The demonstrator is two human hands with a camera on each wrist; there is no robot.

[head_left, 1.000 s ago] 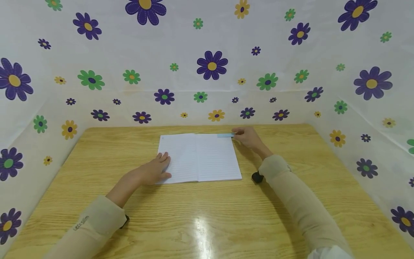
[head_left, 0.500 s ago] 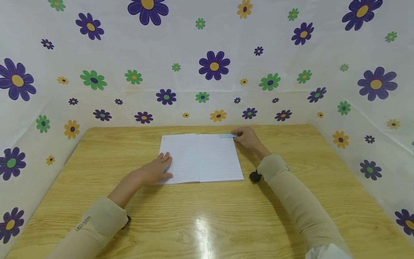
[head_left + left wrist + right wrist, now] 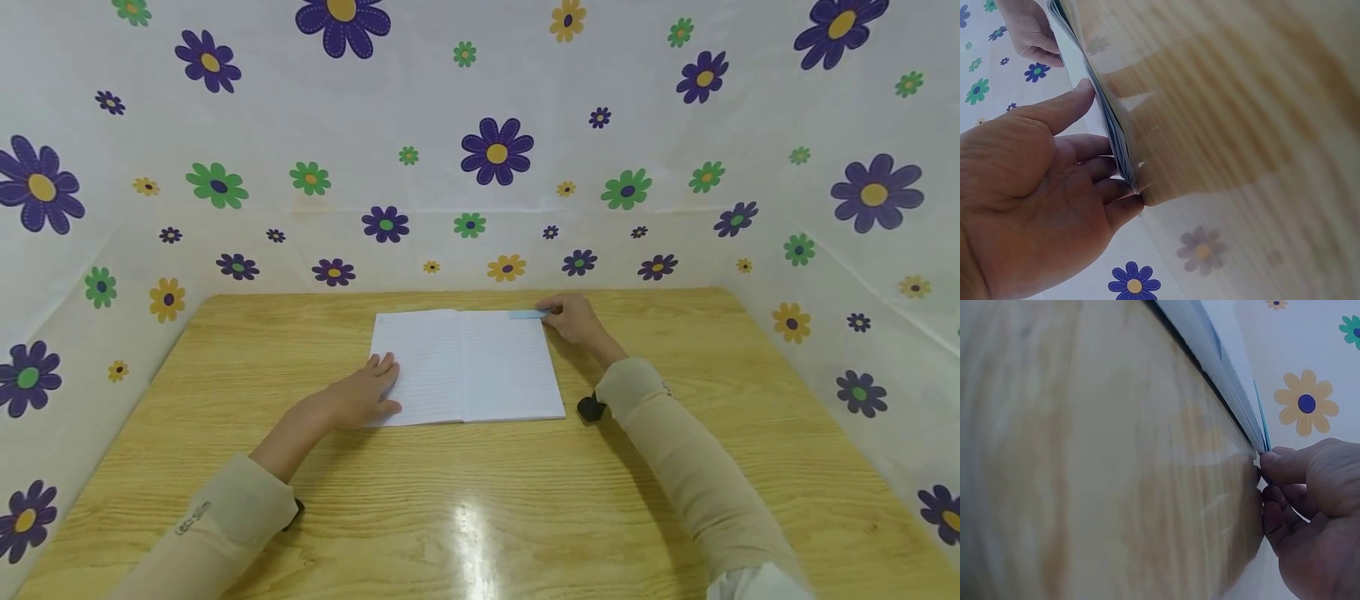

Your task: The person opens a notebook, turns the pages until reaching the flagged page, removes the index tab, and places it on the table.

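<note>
An open lined notebook (image 3: pixel 502 367) lies flat on the table, its pages white and ruled. My left hand (image 3: pixel 362 396) rests on the left page near its outer edge, fingers spread. In the left wrist view, the left hand (image 3: pixel 1047 181) has its fingertips along the edge of the notebook (image 3: pixel 1110 119). At the top right corner of the right page, my right hand (image 3: pixel 576 321) pinches the end of a light-blue strip (image 3: pixel 525 315). In the right wrist view, the strip (image 3: pixel 1261 409) shows edge-on as a thin blue-green line, with the thumb and fingers of the right hand (image 3: pixel 1316 494) at the notebook's corner.
A wooden table (image 3: pixel 405 500) with a glossy surface spreads around the notebook. Behind it and on both sides hangs a white sheet (image 3: pixel 337 142) printed with flowers. A small black object (image 3: pixel 591 408) shows beside the right sleeve (image 3: pixel 682 458).
The head view has shifted slightly. Both hands, the notebook and the blue strip keep their places relative to one another.
</note>
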